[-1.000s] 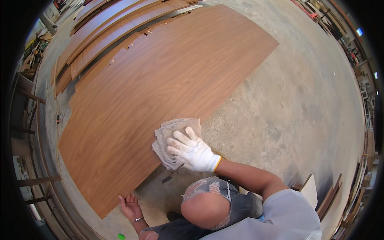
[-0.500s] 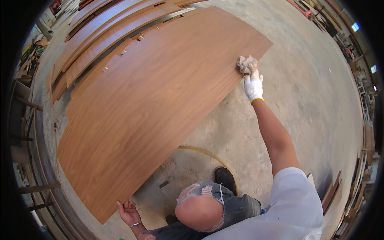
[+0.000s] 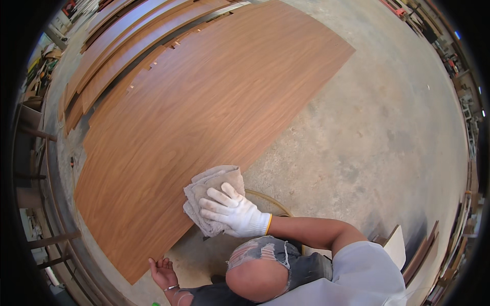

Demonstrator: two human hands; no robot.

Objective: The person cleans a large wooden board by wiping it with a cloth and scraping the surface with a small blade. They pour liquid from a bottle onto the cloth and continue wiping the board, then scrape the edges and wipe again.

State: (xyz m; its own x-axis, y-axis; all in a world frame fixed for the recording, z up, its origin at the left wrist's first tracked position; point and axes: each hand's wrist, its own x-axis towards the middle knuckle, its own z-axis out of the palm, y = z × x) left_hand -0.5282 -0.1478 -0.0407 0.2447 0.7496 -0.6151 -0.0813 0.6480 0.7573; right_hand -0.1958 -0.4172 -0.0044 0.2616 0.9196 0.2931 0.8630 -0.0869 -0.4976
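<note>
My right hand [image 3: 234,211], in a white knitted glove with a yellow cuff, presses a folded grey-beige cleaning cloth [image 3: 206,183] with its fingers spread over it. The cloth lies over the near long edge of a large brown wood-grain panel [image 3: 168,137], partly overhanging that edge. My bare left hand [image 3: 164,273], with a bracelet at the wrist, is beside the panel's near-left corner. Its fingers are loosely curled, the thumb stands apart, and nothing shows in the palm. Whether the thumb touches the edge, I cannot tell.
Several more wood-grain panels [image 3: 120,76] lie stacked beyond the panel at the upper left. A yellowish hose [image 3: 268,198] curves over the concrete floor [image 3: 357,148] near my knee. Dark racks [image 3: 48,188] stand at the left, boards [image 3: 421,252] at the lower right.
My right hand has swept the cloth from the panel's far right end along the near edge toward me. The cloth, bunched before, is now spread flatter. The left hand has stayed put.
</note>
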